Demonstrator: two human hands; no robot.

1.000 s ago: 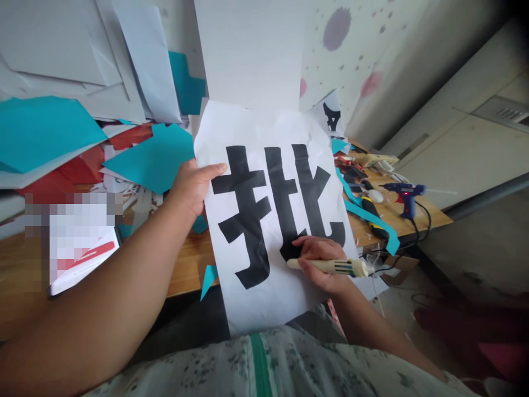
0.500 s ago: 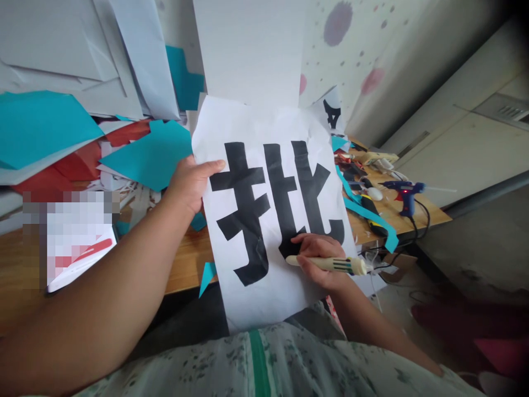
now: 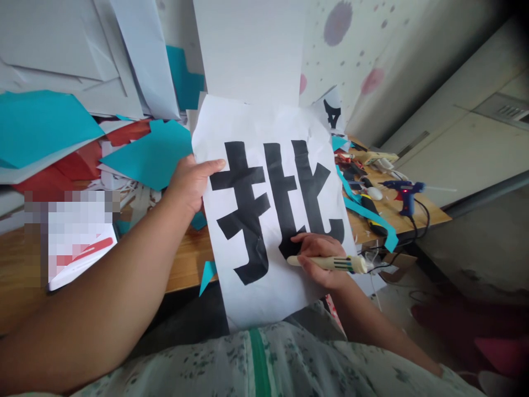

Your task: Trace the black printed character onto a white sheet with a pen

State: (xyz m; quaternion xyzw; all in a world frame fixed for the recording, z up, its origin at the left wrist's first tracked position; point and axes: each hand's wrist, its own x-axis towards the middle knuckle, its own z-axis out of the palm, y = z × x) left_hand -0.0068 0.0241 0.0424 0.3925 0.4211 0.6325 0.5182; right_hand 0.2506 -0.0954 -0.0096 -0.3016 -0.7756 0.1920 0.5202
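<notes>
Left hand (image 3: pixel 189 184) pinches paper (image 3: pixel 273 242); right hand (image 3: pixel 320 256) (curled) grips pen (image 3: pixel 341 264).

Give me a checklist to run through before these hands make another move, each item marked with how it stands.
1. Left hand secures the white paper sheet bearing a large black character: ok, thumb over its left edge.
2. Right hand grips the thick cream-coloured pen: ok.
3. Pen's pointed end touches the sheet: cannot tell; it is over the lower part.
4. Sheet smooth: not ok, creased near its upper right.
5. Black strokes all visible: not ok, the right hand hides some at lower right.
6. Blue pistol-shaped glue gun apart from the sheet: ok, off to the right on the wooden table.
</notes>
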